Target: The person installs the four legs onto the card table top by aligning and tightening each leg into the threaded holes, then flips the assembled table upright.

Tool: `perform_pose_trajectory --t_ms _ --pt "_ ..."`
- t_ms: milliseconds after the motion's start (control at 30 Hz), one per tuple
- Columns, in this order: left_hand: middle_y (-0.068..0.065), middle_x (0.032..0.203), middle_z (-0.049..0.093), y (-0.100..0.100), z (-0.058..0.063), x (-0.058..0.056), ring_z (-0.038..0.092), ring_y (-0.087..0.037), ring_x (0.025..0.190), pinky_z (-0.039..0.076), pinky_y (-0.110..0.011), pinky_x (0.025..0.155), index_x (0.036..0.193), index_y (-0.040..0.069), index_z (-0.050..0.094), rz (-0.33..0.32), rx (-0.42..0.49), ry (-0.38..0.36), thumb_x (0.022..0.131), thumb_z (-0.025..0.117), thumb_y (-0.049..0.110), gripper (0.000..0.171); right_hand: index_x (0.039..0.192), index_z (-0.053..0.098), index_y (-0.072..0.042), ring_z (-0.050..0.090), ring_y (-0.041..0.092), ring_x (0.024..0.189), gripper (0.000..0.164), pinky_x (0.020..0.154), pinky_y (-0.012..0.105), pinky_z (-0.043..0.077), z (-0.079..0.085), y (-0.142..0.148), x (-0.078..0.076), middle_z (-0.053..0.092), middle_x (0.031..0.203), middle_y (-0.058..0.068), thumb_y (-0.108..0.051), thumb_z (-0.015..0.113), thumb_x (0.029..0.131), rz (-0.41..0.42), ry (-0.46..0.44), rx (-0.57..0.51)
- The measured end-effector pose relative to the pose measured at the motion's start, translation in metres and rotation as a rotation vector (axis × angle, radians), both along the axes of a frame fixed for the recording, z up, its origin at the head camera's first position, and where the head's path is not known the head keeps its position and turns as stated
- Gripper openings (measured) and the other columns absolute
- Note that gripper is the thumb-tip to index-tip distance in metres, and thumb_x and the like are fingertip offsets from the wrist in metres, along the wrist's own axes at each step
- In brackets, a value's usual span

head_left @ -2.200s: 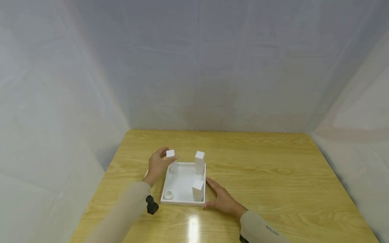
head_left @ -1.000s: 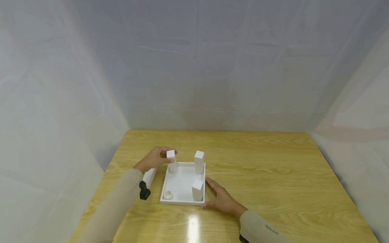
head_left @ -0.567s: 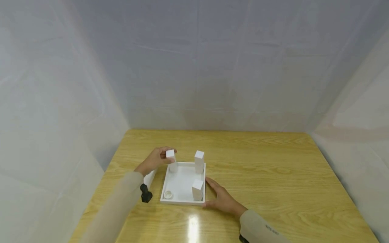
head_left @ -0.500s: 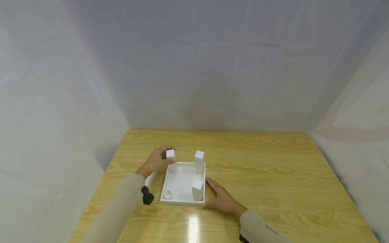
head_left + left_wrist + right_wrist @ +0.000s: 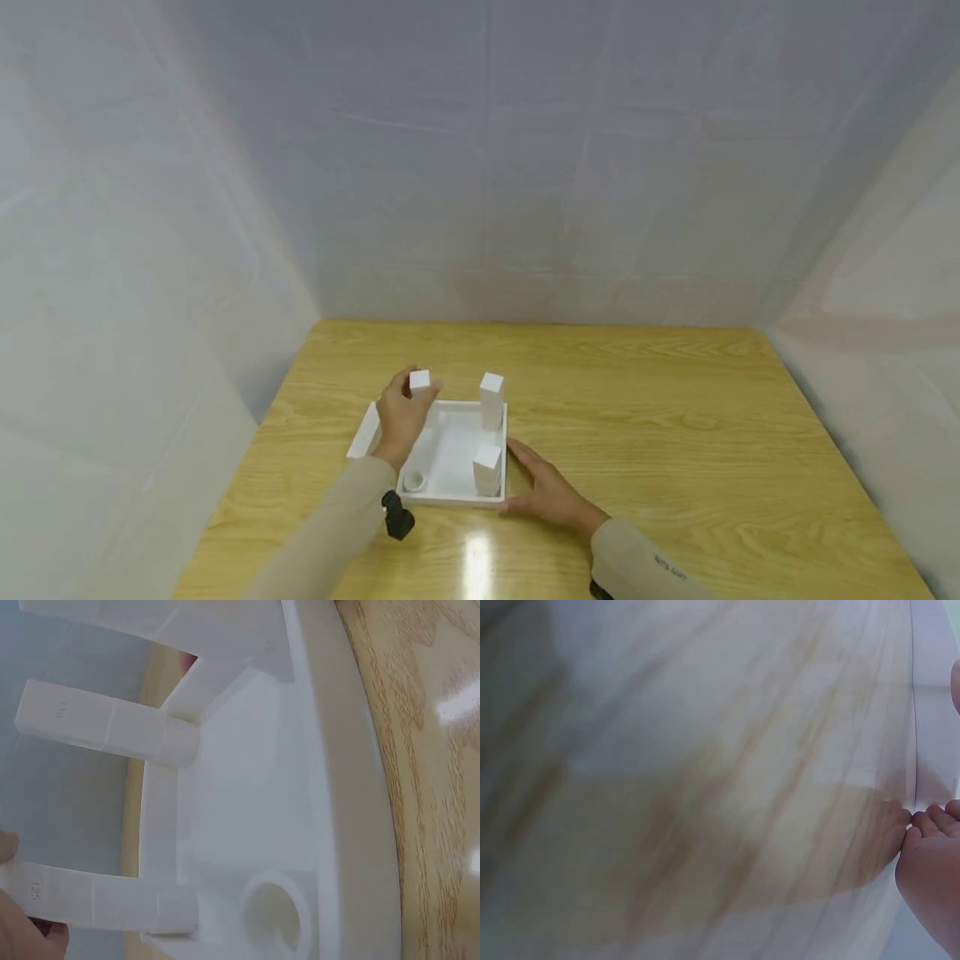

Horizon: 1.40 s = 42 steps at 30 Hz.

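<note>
My left hand (image 5: 401, 417) grips the upper part of a square white post (image 5: 82, 896) at the far left corner of a shallow white tray (image 5: 453, 502). That post stands upright and is marked 125 in the left wrist view. Two similar white posts stand at the far right corner (image 5: 492, 400) and the near right corner (image 5: 487, 471). The near left corner holds a hollow round socket (image 5: 414, 482). My right hand (image 5: 551, 496) rests against the tray's right side, fingers extended along it and thumb by the near right corner; its fingertips touch that side in the right wrist view.
A flat white piece (image 5: 363, 432) lies left of the tray, partly hidden by the left hand. Everything rests on a wood-grain table (image 5: 675, 433). Pale sheeting (image 5: 480, 167) encloses the back and both sides.
My left hand has rotated around the far left post, its wrist moving right and nearer, now partly covering the tray's left edge. Right hand, tray and other posts stay in place.
</note>
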<state>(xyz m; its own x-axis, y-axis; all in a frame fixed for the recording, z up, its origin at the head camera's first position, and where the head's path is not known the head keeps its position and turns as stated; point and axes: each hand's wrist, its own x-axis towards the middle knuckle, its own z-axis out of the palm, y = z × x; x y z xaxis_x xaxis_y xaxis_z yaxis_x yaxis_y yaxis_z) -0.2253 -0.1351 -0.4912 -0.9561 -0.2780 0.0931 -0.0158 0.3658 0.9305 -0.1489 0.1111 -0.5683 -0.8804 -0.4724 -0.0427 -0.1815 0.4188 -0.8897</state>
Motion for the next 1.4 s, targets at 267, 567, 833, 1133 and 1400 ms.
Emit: perform_pose_trajectory --t_ms 267,567,833,1133,1400 --pt "-0.024 0.122 0.062 -0.021 0.011 -0.003 0.063 -0.033 0.106 0.057 -0.039 0.081 0.134 0.000 0.053 -0.250 -0.101 -0.040 0.088 0.071 0.015 0.052 0.154 0.020 -0.010 0.019 0.036 0.144 0.106 0.115 0.055 0.018 0.000 0.001 0.001 0.021 0.158 0.013 -0.035 0.083 0.073 -0.004 0.006 0.009" --pt "-0.017 0.113 0.066 -0.045 0.019 -0.017 0.063 -0.030 0.107 0.057 -0.032 0.082 0.135 0.001 0.053 -0.469 -0.192 -0.176 0.087 0.073 0.023 0.057 0.154 0.019 -0.015 0.018 0.034 0.144 0.106 0.115 0.055 0.018 0.001 0.001 0.001 0.020 0.158 0.011 -0.037 0.083 0.072 -0.006 -0.019 0.009" --pt "-0.020 0.125 0.061 -0.057 0.022 -0.026 0.060 -0.032 0.114 0.053 -0.035 0.091 0.135 0.001 0.053 -0.582 -0.170 -0.220 0.087 0.072 0.019 0.054 0.154 0.020 -0.014 0.017 0.033 0.145 0.106 0.116 0.055 0.018 0.001 0.002 0.001 0.020 0.159 0.010 -0.038 0.083 0.072 -0.006 -0.028 0.012" --pt "-0.022 0.127 0.059 -0.055 0.025 -0.024 0.058 -0.034 0.116 0.052 -0.039 0.093 0.137 0.000 0.050 -0.612 -0.157 -0.211 0.089 0.069 0.017 0.054 0.154 0.019 -0.015 0.017 0.032 0.145 0.106 0.116 0.054 0.017 0.001 0.002 0.001 0.020 0.159 0.010 -0.037 0.083 0.073 -0.002 -0.024 0.010" --pt "-0.022 0.123 0.053 -0.029 0.015 -0.010 0.052 -0.033 0.111 0.047 -0.045 0.094 0.142 0.001 0.042 -0.310 -0.159 -0.151 0.084 0.076 0.023 0.071 0.154 0.019 -0.012 0.017 0.035 0.144 0.105 0.115 0.056 0.017 0.002 0.003 0.001 0.020 0.158 0.012 -0.036 0.082 0.074 0.003 -0.013 -0.006"
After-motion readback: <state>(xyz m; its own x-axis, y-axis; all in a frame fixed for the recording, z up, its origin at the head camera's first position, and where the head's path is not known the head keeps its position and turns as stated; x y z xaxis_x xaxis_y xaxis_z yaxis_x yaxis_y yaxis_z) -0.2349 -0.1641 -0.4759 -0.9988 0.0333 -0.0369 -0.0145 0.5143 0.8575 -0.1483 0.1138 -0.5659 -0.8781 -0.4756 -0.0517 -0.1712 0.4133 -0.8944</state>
